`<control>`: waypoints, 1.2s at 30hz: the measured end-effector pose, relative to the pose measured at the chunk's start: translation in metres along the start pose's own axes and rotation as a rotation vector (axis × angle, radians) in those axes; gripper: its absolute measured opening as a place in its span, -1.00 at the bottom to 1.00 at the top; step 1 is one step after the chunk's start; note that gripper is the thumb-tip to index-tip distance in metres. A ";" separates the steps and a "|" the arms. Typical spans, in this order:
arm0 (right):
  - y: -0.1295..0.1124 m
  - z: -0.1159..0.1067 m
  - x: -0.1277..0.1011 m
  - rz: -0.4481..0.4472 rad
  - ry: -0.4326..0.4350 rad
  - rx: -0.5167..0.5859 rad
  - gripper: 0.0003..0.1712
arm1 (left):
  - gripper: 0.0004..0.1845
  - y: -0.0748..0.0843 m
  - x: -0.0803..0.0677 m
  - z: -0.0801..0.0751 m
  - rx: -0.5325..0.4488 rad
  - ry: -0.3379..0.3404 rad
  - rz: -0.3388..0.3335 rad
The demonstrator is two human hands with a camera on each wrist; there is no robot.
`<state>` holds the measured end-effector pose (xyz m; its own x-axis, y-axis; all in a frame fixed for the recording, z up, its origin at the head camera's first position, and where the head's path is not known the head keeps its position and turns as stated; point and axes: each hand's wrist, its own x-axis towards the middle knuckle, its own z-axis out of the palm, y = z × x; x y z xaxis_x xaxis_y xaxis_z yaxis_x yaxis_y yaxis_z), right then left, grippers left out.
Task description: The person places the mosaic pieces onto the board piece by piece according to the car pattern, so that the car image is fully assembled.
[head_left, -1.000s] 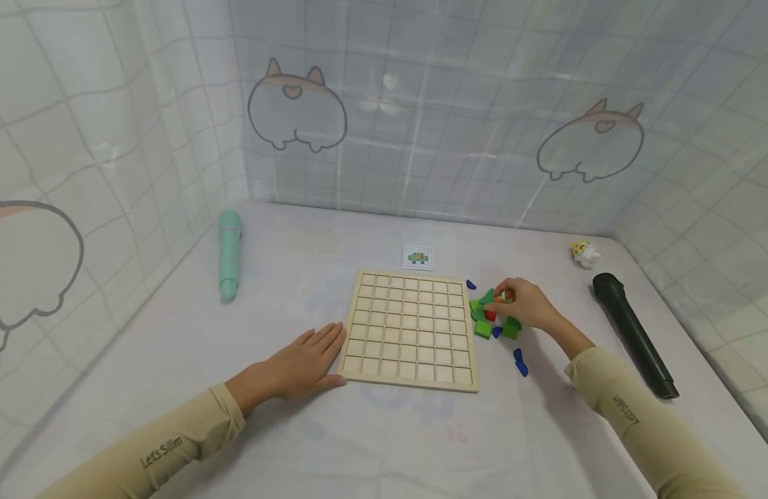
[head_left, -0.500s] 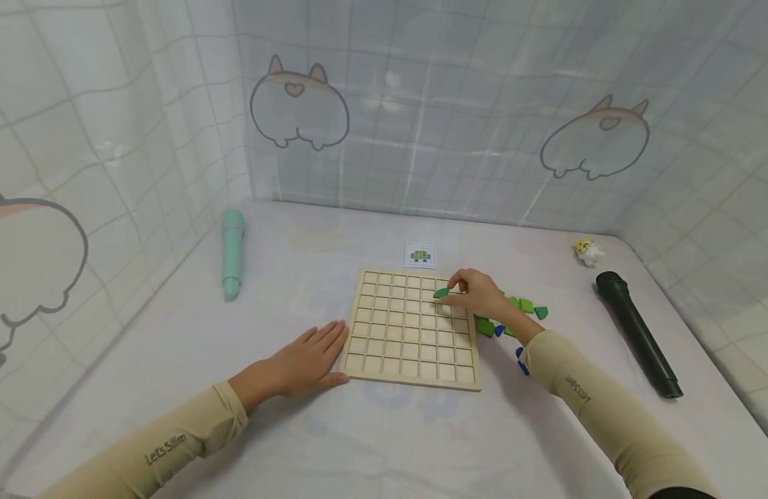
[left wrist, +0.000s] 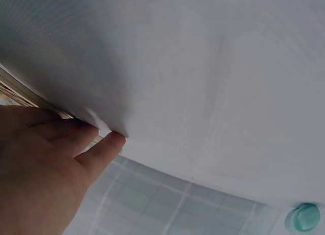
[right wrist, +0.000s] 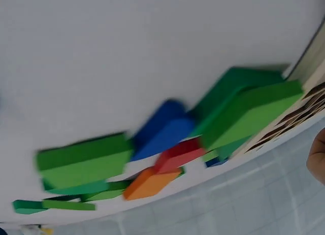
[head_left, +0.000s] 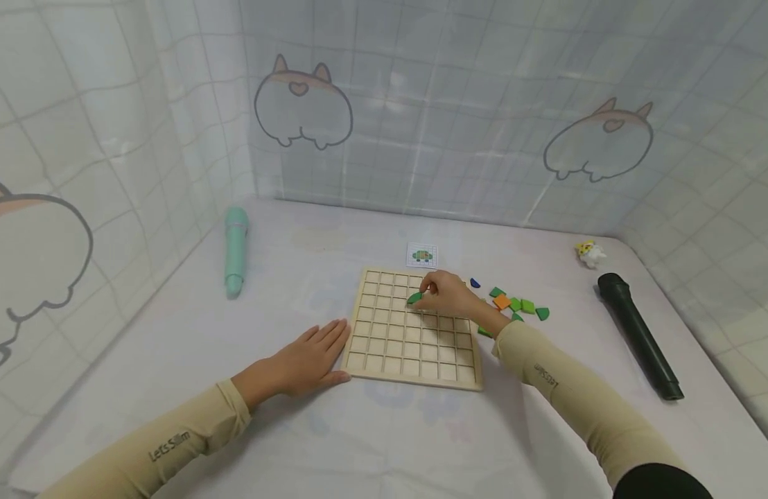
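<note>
My right hand (head_left: pixel 448 294) pinches a dark green block with a rounded edge (head_left: pixel 414 298) over the upper middle of the wooden grid board (head_left: pixel 393 348). My left hand (head_left: pixel 310 356) lies flat on the table, fingers straight, its fingertips at the board's left edge. In the left wrist view, that hand's fingers (left wrist: pixel 101 151) lie along the board's side. Just behind the board is a small card (head_left: pixel 422 255) printed with a green turtle-like picture. Loose blocks lie right of the board, among them an orange one (head_left: pixel 502 301) and a red one (right wrist: pixel 177 155); my right forearm hides some.
A mint-green microphone (head_left: pixel 236 253) lies at the far left. On the right are a black microphone (head_left: pixel 640 336) and a small white and yellow figurine (head_left: pixel 590 254). Tile-patterned sheets (head_left: pixel 390 138) hang around the table's back and sides.
My right hand has picked the dark green block from the pile and carried it left over the board. Some loose blocks have shifted and spread. The left hand has stayed put.
</note>
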<state>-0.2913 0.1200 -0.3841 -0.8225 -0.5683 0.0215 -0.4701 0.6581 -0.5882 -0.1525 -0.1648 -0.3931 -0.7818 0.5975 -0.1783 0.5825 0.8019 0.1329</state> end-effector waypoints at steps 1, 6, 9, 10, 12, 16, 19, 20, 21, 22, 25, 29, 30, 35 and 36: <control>-0.002 0.002 0.003 -0.003 -0.006 -0.001 -0.65 | -0.18 0.000 0.000 0.000 0.000 0.001 -0.001; -0.009 0.009 0.011 -0.019 -0.041 -0.034 -0.65 | -0.19 0.000 0.000 0.000 0.010 0.004 -0.002; -0.013 0.012 0.012 -0.027 -0.059 -0.047 -0.65 | -0.19 0.000 0.000 0.000 0.014 0.010 0.006; -0.014 0.012 0.012 -0.024 -0.064 -0.049 -0.65 | -0.19 0.000 0.000 0.000 0.014 0.011 0.009; -0.016 0.013 0.012 -0.011 -0.073 -0.043 -0.65 | -0.19 0.001 0.001 0.001 0.017 0.015 0.014; -0.017 0.014 0.013 0.011 -0.080 -0.026 -0.63 | -0.18 0.001 0.001 0.002 0.020 0.008 0.004; -0.017 0.014 0.014 0.015 -0.078 -0.019 -0.62 | -0.18 0.001 0.000 0.001 0.018 0.006 -0.005; -0.017 0.015 0.014 0.021 -0.080 -0.019 -0.62 | -0.18 0.001 0.000 0.001 0.013 0.007 -0.005; -0.017 0.015 0.015 0.021 -0.081 -0.021 -0.62 | -0.18 0.001 -0.001 0.001 0.012 0.007 -0.005; -0.017 0.014 0.015 0.024 -0.082 -0.020 -0.62 | -0.18 0.001 -0.001 0.001 0.012 0.008 -0.003; -0.018 0.014 0.014 0.035 -0.088 -0.017 -0.62 | -0.18 0.001 0.000 0.002 0.019 0.012 0.002; -0.018 0.014 0.014 0.040 -0.089 -0.010 -0.62 | -0.17 0.000 0.001 0.005 0.034 0.015 -0.001; -0.018 0.014 0.014 0.039 -0.089 -0.008 -0.62 | -0.17 -0.001 0.002 0.006 0.037 0.014 -0.002; -0.017 0.016 0.014 0.029 -0.090 -0.005 -0.62 | -0.17 -0.001 0.002 0.007 0.033 0.006 -0.011; -0.016 0.016 0.014 0.026 -0.091 -0.005 -0.63 | -0.17 -0.001 0.002 0.008 0.034 0.006 -0.012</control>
<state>-0.2902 0.0930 -0.3872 -0.8018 -0.5938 -0.0674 -0.4513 0.6755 -0.5832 -0.1532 -0.1644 -0.4011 -0.7897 0.5883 -0.1741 0.5807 0.8083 0.0972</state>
